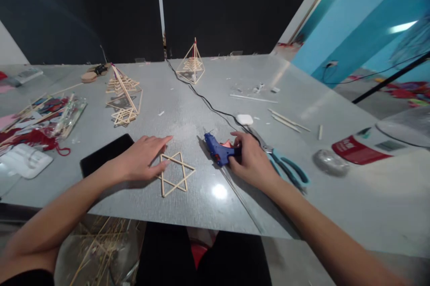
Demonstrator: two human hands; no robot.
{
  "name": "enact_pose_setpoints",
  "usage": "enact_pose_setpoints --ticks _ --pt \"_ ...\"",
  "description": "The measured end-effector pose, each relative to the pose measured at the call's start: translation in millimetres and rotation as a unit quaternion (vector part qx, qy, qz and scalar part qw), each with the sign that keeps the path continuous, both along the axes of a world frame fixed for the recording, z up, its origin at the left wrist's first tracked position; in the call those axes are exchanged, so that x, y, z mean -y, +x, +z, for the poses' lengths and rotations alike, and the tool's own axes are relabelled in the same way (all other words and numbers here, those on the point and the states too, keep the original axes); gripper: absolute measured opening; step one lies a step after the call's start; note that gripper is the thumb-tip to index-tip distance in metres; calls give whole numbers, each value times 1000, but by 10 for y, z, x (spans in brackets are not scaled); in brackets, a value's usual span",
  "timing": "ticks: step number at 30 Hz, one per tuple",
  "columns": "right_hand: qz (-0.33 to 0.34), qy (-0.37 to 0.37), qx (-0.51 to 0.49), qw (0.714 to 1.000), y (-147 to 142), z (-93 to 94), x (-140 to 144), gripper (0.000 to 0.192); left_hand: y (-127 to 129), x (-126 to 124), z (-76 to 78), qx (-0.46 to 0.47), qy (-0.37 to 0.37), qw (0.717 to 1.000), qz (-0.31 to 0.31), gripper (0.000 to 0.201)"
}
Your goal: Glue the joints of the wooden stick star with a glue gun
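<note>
A six-pointed star of thin wooden sticks (184, 177) lies flat on the table. My left hand (146, 156) rests at its left side, fingers stretched out and thumb apart, with the thumb over the star's upper left edge. A blue hot glue gun (212, 148) lies on its side to the right of the star. My right hand (250, 158) has its fingers curled around the glue gun's handle. A clear glue stick (240, 197) runs from the gun's rear toward the table's front edge. Blue-handled pliers (289, 170) lie just right of my right hand.
Two stick pyramids (123, 86) (194, 65) stand farther back. A black phone (105, 153) lies beneath my left forearm. The gun's black cord (204, 100) crosses the grey table. A plastic bottle (369, 145) lies at right; bagged craft supplies (69, 115) are at left.
</note>
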State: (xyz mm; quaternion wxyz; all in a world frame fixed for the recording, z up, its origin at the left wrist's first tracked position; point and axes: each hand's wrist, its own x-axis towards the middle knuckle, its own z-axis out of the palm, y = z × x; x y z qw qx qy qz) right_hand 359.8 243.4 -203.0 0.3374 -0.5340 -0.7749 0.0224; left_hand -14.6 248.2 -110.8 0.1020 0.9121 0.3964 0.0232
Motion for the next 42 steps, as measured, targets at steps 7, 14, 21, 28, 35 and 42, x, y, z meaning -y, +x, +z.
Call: enact_pose_setpoints --ticks 7,14,21,28,35,42 --pt "21 18 14 1000 -26 -26 -25 45 57 140 -41 -36 47 998 -5 54" --pt "17 25 26 999 -10 -64 -54 29 199 910 48 -69 95 985 127 77" --pt "15 31 37 999 4 -91 -76 38 587 1158 91 -91 109 957 254 128" --pt "22 29 37 999 23 -99 -79 39 930 1060 -129 -87 105 947 292 131" --pt "29 19 25 999 28 -47 -57 35 564 916 20 -70 32 987 139 132" --pt "31 1 23 999 29 21 -30 36 24 539 201 -82 -16 995 49 112"
